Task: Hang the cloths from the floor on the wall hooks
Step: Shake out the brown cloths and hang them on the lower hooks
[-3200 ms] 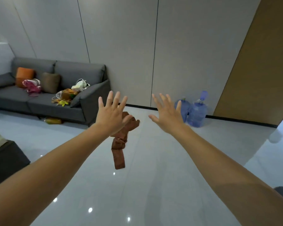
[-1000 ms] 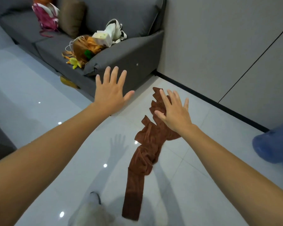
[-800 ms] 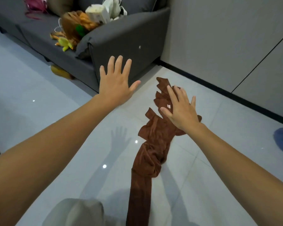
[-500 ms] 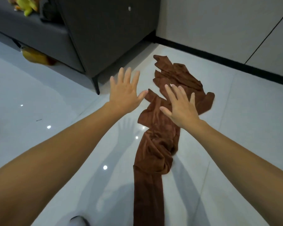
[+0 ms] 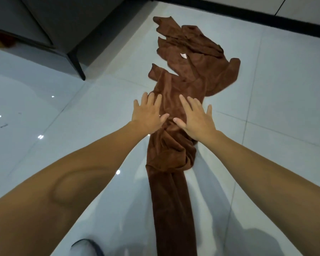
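Observation:
A long brown cloth [image 5: 188, 71] lies crumpled on the glossy tiled floor, running from near the black skirting down past the bottom of the head view. A small white label shows on its upper part. My left hand [image 5: 148, 114] reaches down over the cloth's left edge with fingers straight and spread. My right hand [image 5: 196, 117] is stretched over the cloth's middle, fingers straight as well. Neither hand holds anything; whether they touch the cloth I cannot tell. No wall hooks are in view.
The dark grey sofa [image 5: 50, 21] stands at the upper left, its black leg [image 5: 77, 66] on the floor just left of the cloth. A black skirting board [image 5: 257, 17] runs along the wall at the top. A shoe tip [image 5: 87, 247] shows at the bottom.
The view has dropped and closed in on the cloth. Both hands have lowered toward its middle and drawn closer together, still flat and holding nothing.

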`<state>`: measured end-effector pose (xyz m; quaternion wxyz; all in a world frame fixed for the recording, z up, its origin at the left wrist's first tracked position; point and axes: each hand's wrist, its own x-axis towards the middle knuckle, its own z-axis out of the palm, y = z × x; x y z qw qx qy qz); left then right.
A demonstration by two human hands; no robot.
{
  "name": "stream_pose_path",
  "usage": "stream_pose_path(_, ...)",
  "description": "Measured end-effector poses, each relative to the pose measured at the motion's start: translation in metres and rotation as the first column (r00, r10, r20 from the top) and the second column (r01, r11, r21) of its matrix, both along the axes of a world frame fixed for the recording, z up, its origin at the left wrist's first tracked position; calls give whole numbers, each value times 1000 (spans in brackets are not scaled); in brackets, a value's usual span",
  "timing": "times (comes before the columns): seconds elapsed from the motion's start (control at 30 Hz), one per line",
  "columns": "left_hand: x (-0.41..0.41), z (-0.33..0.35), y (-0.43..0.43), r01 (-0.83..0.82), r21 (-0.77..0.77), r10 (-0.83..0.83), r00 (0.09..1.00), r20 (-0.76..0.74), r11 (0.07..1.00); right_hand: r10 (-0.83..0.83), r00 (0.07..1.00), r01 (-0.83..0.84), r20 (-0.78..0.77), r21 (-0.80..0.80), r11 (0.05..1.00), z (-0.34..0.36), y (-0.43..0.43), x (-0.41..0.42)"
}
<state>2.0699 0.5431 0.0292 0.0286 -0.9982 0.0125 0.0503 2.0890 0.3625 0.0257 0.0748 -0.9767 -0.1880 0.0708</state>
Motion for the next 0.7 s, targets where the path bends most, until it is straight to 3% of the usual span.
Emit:
stream_pose_path(0.13, -4, -33, -17, 166, -13, -167, 982, -89, 986, 0, 999, -3, -43, -75, 997, -24, -10, -3)
stream_pose_path(0.23, 1, -51, -17, 357, -24, -357, 923, -146, 934, 20, 999, -25, -41, -118, 993, -35, -14, 2)
stream_pose_path(0.37, 9, -65, -12, 476, -42, -471, 848, -243, 879, 39, 997, -46, -65, -116, 992, -43, -16, 2)
stream_pose_path(0.7, 10, -84, -15, 476, -105, -479, 800, -360, 873, 84, 990, -97, -112, -118, 988, -48, -31, 1)
